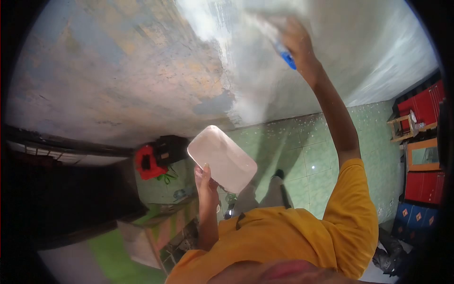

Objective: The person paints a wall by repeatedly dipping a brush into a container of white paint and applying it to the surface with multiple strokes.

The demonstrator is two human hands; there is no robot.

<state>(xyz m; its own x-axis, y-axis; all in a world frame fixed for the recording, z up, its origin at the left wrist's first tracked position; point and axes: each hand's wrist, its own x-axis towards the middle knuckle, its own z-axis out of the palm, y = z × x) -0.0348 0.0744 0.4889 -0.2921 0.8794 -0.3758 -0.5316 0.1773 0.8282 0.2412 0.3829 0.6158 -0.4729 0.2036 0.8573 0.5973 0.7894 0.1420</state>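
In the head view, my left hand (pixel 206 182) grips the edge of a pale rectangular tray (pixel 222 158), thumb on its face. The tray is tilted at chest height, below the wall. My right hand (pixel 297 45) is raised against the wall (pixel 165 61), closed round a brush-like tool with a blue handle end (pixel 287 59). Motion blurs the tool's far end, so its exact shape is unclear. White paint (pixel 227 57) covers the wall in streaks around the tool; the left part shows patchy grey, blue and tan.
Green floor tiles (pixel 307 156) carry white spots. A red bag (pixel 149 161) and a black item lie at the left by the wall. A wooden stool (pixel 403 125) and red cabinets (pixel 423 187) stand at the right. A dark opening is at the far left.
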